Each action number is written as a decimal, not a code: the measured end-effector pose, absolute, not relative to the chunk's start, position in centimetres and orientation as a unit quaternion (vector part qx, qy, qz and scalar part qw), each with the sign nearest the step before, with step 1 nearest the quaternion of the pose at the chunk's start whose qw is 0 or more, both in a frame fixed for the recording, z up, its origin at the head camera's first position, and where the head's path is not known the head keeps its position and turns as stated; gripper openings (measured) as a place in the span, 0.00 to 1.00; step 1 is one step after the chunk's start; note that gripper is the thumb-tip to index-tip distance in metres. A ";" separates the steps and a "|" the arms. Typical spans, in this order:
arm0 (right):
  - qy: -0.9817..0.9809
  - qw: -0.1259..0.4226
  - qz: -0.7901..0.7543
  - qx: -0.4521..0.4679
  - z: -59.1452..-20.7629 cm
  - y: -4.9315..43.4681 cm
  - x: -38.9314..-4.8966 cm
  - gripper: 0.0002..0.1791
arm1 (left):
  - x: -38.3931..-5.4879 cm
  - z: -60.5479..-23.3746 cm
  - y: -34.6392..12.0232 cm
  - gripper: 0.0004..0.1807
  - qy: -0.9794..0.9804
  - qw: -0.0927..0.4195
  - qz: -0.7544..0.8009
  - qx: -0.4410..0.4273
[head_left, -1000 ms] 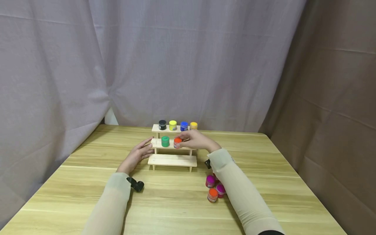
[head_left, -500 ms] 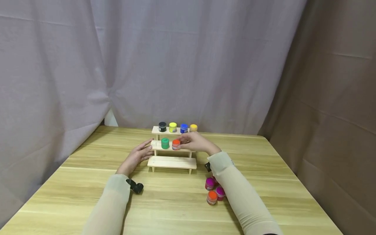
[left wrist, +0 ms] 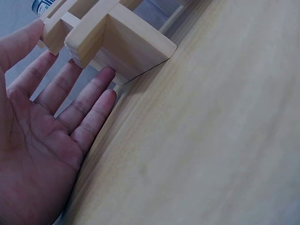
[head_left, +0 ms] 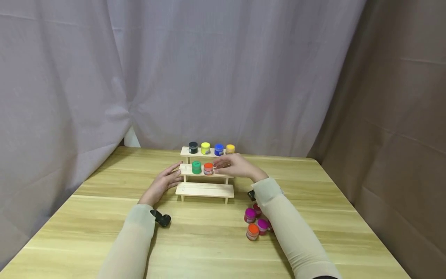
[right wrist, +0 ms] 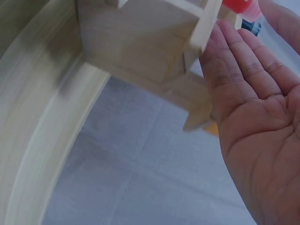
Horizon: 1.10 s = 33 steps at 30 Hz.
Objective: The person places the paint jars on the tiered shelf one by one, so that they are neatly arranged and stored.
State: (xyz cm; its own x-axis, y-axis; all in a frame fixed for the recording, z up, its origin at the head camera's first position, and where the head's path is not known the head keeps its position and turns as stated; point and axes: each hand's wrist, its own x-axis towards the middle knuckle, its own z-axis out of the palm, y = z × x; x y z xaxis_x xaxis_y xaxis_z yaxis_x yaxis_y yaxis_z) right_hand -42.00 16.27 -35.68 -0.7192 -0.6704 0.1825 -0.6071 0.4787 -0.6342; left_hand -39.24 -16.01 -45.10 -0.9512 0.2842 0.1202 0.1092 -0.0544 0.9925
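A three-step wooden rack [head_left: 204, 190] stands on the table. On its middle step a small paint jar with an orange-red lid [head_left: 208, 169] sits upright, right of a green jar [head_left: 196, 167]. My right hand [head_left: 240, 166] is just right of the orange-red jar, fingers extended and thumb apart. In the right wrist view those fingers [right wrist: 253, 70] lie straight beside the rack, close to the red jar [right wrist: 241, 5]. My left hand [head_left: 162, 186] is at the rack's left end; in the left wrist view its straight fingertips [left wrist: 107, 74] rest against the wooden ends.
The top step bears a black jar [head_left: 193, 147], a yellow jar [head_left: 205, 148], a blue jar [head_left: 218, 150] and an orange-yellow jar [head_left: 230, 149]. Near my right forearm several jars stand on the table, among them an orange one [head_left: 252, 232] and a magenta one [head_left: 249, 215]. Curtains [head_left: 223, 77] hang behind.
My right hand has let go of the orange-red jar and drawn slightly to the right. The jar has shifted a little left, toward the green one. My left hand stays put.
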 end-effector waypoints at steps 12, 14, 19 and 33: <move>0.859 0.045 -0.354 -0.366 -36.3 22.8 -40.1 0.22 | -39.5 -44.9 -15.9 0.34 0.693 0.061 0.703 0.146; 0.860 0.045 -0.357 -0.362 -36.7 23.8 -39.7 0.21 | -39.5 -44.9 -15.9 0.34 0.693 0.060 0.704 0.143; 0.870 0.060 -0.343 -0.349 -37.4 26.0 -38.8 0.21 | -39.5 -45.1 -16.0 0.34 0.691 0.060 0.705 0.148; 0.846 0.151 -0.352 -0.370 -40.3 29.6 -36.7 0.17 | -39.5 -45.1 -16.2 0.35 0.698 0.058 0.698 0.149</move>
